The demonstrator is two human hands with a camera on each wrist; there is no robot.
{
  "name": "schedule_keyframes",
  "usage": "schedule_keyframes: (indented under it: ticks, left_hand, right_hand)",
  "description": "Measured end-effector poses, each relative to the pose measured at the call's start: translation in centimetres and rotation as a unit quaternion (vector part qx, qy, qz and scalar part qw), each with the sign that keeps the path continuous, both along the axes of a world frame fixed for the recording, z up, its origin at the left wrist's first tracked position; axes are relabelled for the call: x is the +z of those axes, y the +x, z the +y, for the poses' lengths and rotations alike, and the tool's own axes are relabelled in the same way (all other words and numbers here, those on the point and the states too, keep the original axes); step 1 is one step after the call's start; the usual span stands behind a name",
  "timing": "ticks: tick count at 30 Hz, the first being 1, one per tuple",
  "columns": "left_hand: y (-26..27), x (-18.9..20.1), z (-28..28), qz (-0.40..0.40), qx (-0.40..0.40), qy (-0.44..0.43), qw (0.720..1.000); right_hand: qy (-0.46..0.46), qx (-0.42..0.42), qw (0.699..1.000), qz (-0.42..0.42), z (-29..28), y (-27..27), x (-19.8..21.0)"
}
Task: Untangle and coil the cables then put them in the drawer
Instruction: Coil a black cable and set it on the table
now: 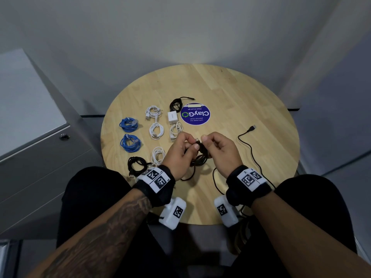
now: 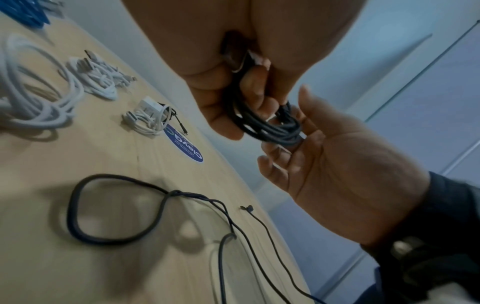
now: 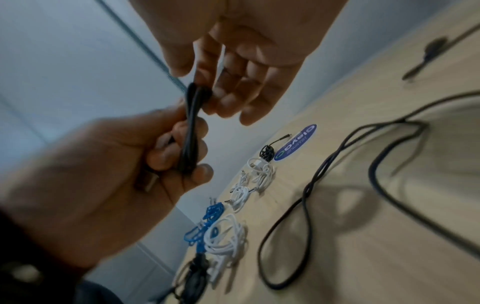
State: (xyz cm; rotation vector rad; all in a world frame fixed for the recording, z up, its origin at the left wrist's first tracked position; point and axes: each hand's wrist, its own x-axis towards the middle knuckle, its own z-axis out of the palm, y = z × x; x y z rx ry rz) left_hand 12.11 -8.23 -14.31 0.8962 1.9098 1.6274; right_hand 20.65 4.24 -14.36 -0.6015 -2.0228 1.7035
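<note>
Coiled bundles [image 1: 154,131] laid out on table's [image 1: 230,93] left half. Left hand [image 1: 178,151] grips half-wound black cable [image 1: 200,157]; right hand [image 1: 218,149] pinches it, winding. Loose tail right. Drawer stowing not started.

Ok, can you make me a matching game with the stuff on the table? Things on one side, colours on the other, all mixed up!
Things:
1. two coiled network cables
2. charger plug
3. cable held in both hands
4. round sticker

Colours:
A. black
B. purple
C. blue
D. white

Pairs: 1-C, 2-D, 3-A, 4-B
</note>
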Motion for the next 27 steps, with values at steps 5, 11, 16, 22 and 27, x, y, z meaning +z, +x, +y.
schedule_keyframes:
  ticks: [5, 11, 16, 22, 27]
  left_hand:
    - [-0.2, -0.5, -0.2, 0.013, -0.017, -0.01, 1.0]
    - [0.3, -0.7, 0.2, -0.068, -0.018, -0.024, 0.997]
    - [1.8, -0.3, 1.2, -0.206, -0.038, 0.007, 0.978]
    - [0.1, 0.7, 1.6, -0.277, -0.014, 0.051, 0.959]
    - [-1.3, 0.0, 1.4, -0.365, 0.041, 0.117, 0.923]
  right_hand:
    - [-0.127, 0.071, 0.987, -0.075, 0.5, 0.1, 0.5]
    - [-0.048, 0.018, 0.996, -0.076, 1.4, 0.0, 1.2]
    - [-0.065, -0.07, 0.995, 0.006, 1.5, 0.0, 2.0]
    - [-0.029, -0.039, 0.999, -0.002, 2.5, -0.7, 2.0]
    - [0.015, 0.074, 0.993, -0.085, 2.2, -0.3, 0.3]
